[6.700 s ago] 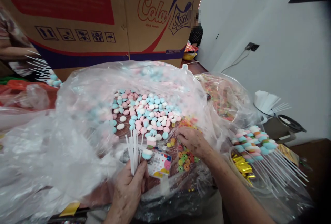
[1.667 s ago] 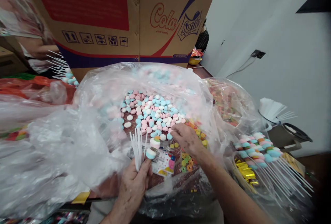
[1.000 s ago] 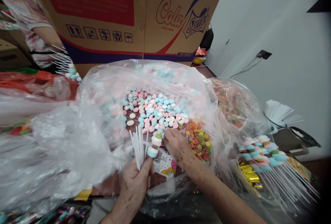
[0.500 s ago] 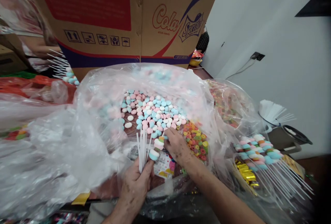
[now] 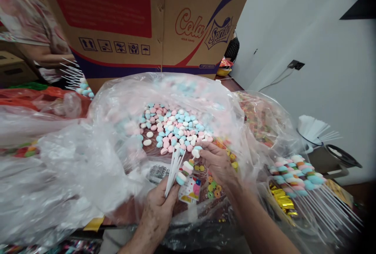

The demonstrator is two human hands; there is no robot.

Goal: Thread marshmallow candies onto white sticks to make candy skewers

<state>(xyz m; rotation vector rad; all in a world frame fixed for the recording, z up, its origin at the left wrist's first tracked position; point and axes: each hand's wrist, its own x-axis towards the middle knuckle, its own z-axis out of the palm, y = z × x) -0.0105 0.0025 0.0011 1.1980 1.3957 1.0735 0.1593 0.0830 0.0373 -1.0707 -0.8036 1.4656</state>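
My left hand (image 5: 158,209) is closed around a bundle of white sticks (image 5: 173,168); one stick carries stacked sweets (image 5: 185,170) in blue, white, pink and orange. My right hand (image 5: 217,162) pinches a white sweet (image 5: 195,153) just above that stick's tip. Both hands are inside a big clear plastic bag (image 5: 96,148) holding a heap of pink, blue and white disc sweets (image 5: 173,127). Coloured ring sweets (image 5: 214,189) lie under my right wrist.
A large Cola Sprite cardboard box (image 5: 141,23) stands behind the bag. At right lie filled sweet sticks (image 5: 296,168), gold wrappers (image 5: 280,199), a second bag of ring sweets (image 5: 258,121) and spare sticks (image 5: 315,128). Another person (image 5: 38,38) holds sticks at far left.
My right hand picked a white sweet from the heap and brought it to the stick's tip. The stick bundle tilted rightward in my left hand.
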